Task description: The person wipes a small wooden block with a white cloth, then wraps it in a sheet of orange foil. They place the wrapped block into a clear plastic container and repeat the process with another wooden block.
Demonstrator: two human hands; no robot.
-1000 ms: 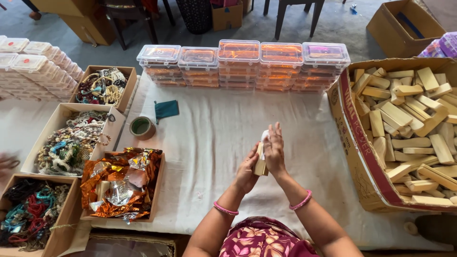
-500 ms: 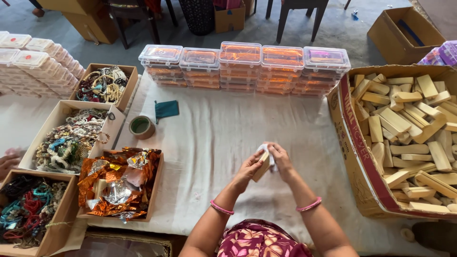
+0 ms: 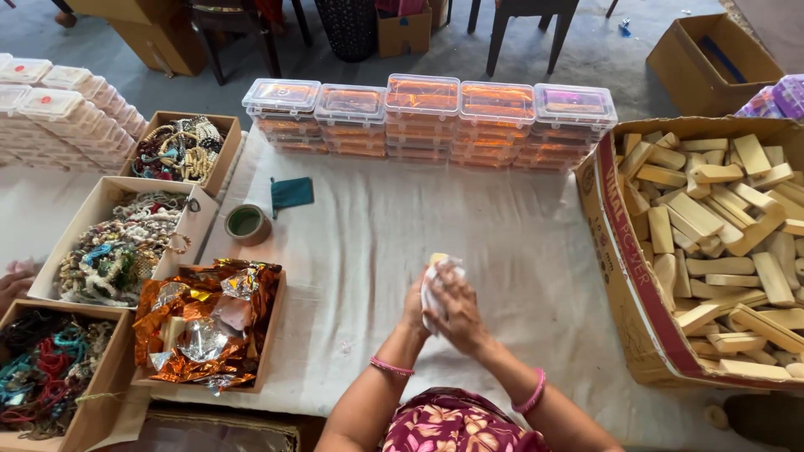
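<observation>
Both hands have come lower and closer to the body than a second ago. The left hand (image 3: 414,303) and right hand (image 3: 459,311) are closed around a small wooden block (image 3: 437,260) wrapped in white cloth (image 3: 435,289), over the white table cover (image 3: 519,243). The big box of wooden blocks (image 3: 720,251) stays put.

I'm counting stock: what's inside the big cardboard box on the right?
The cardboard box holds a loose heap of pale wooden blocks. Lower layers and the box floor are covered by the top ones.
</observation>
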